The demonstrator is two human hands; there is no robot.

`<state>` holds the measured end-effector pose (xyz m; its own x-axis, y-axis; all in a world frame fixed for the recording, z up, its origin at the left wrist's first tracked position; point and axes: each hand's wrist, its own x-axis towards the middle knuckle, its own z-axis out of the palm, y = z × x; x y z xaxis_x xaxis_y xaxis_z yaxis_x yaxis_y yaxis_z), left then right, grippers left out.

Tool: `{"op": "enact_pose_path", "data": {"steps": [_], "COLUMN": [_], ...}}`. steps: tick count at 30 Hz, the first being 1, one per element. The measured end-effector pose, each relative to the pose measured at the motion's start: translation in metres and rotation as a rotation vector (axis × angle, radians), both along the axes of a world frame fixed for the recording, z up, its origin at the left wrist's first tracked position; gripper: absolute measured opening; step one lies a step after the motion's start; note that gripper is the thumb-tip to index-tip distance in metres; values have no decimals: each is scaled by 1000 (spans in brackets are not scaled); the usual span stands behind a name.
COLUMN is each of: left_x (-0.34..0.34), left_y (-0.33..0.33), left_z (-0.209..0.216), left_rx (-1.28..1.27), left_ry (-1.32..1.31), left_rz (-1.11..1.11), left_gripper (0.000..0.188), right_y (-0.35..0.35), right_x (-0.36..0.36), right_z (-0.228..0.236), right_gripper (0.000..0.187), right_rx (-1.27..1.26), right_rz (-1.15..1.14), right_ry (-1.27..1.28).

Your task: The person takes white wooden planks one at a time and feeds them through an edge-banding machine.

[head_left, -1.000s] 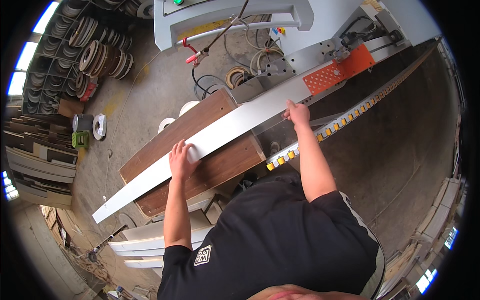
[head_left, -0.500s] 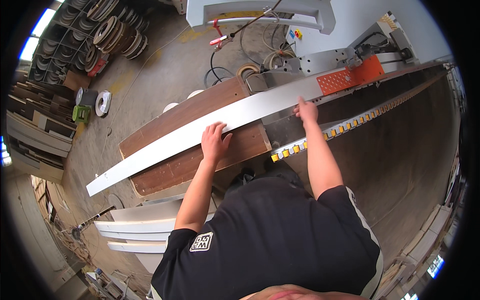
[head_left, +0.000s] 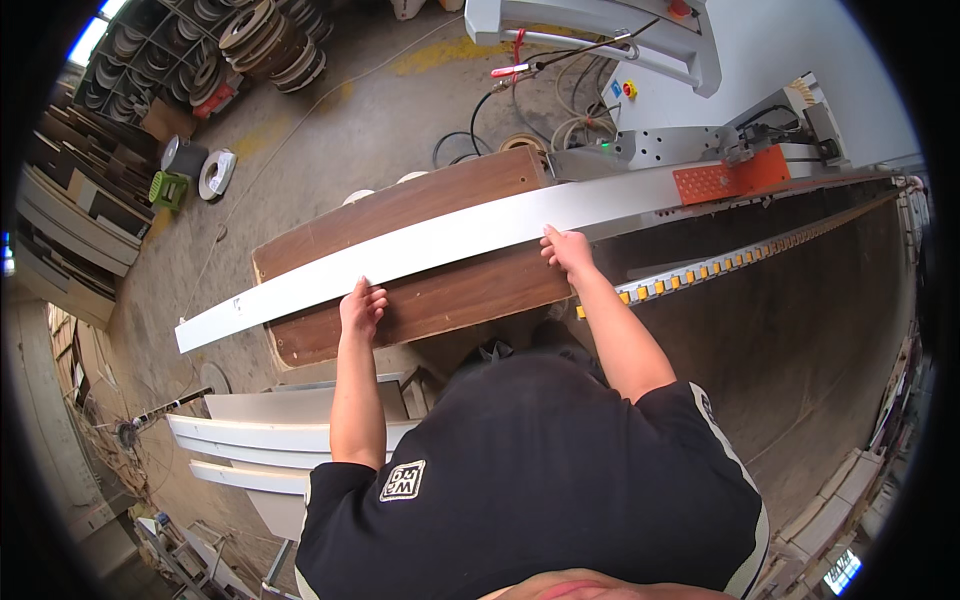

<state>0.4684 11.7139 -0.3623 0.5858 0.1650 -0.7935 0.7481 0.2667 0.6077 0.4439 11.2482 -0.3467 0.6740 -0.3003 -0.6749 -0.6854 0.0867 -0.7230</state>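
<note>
A long white panel (head_left: 430,243) lies across a brown board (head_left: 470,288), its left end overhanging and its right end reaching an orange perforated plate (head_left: 705,184). My left hand (head_left: 362,310) is at the panel's near edge, thumb tip on the rim and the other fingers loosely curled over the brown board. Farther right, my right hand (head_left: 570,252) takes the same edge between thumb and fingers, near the board's right end. Whatever fingertips reach beneath the panel are hidden. Both forearms rise from the lower middle.
A grey machine (head_left: 650,148) with a red-and-yellow knob stands at the far right. Yellow rollers on a rail (head_left: 690,273) run along the right. Pale panels (head_left: 255,440) are stacked at the near left. Edging coils (head_left: 262,45), a green stool (head_left: 168,190) and hoses lie beyond.
Both hands have moved left along the panel. My left hand has drawn back from the panel's top to its near edge. The whole view has shifted a little.
</note>
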Motion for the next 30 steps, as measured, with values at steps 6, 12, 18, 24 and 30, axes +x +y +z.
{"op": "enact_pose_path", "data": {"steps": [6,12,18,24,30], "left_x": [0,-4,-6,-11,-13], "left_y": [-4,-3,-3,-3,-6], "left_z": [4,2,4,2,-1], "left_rx": [-15,-24,1,8,-7], "left_ry": [-21,-53,-87,-125,-144], "left_rz": [-8,-17,-52,-65,36], "left_gripper": [36,31,30,29,29], "right_y": [51,81,88,43,-9], "right_x": [4,5,13,12,10], "right_z": [1,1,-12,-13,-19], "right_gripper": [41,42,40,41,42], "right_rx": [4,60,126,45,-5], "right_rz": [96,139,-138,-295,-392], "right_ry": [28,61,24,1,-4]}}
